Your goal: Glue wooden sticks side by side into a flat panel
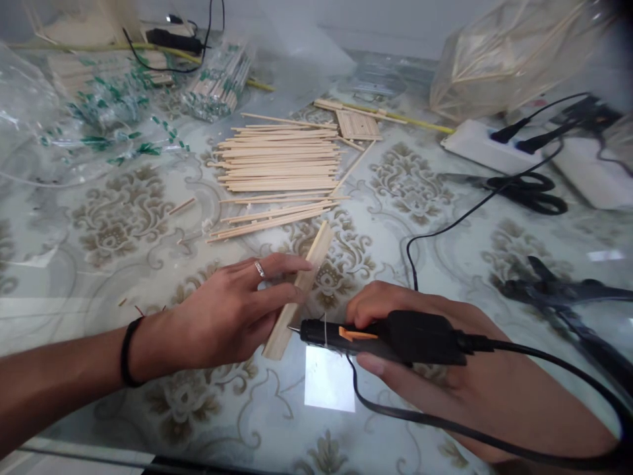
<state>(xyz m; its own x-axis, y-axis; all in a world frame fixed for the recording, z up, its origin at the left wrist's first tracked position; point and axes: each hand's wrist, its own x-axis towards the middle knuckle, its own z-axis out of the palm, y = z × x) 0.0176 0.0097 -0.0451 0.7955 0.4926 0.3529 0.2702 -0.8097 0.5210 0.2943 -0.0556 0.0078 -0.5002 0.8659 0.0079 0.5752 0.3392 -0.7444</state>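
My left hand [232,310] lies on a flat bundle of wooden sticks [316,254] that runs slantwise on the glass-topped table, its fingers pressed on the sticks to hold them down. A ring shows on one finger and a black band on the wrist. My right hand [445,369] is closed around a black and orange glue gun [386,335]. The gun's nozzle points left and almost touches the lower end of the stick bundle.
A pile of loose wooden sticks [279,165] lies beyond the hands. Plastic bags with sticks [217,86] sit far left. A white power strip [482,146], black scissors [524,191] and black pliers [558,290] lie to the right. The gun's black cord [445,227] loops across the table.
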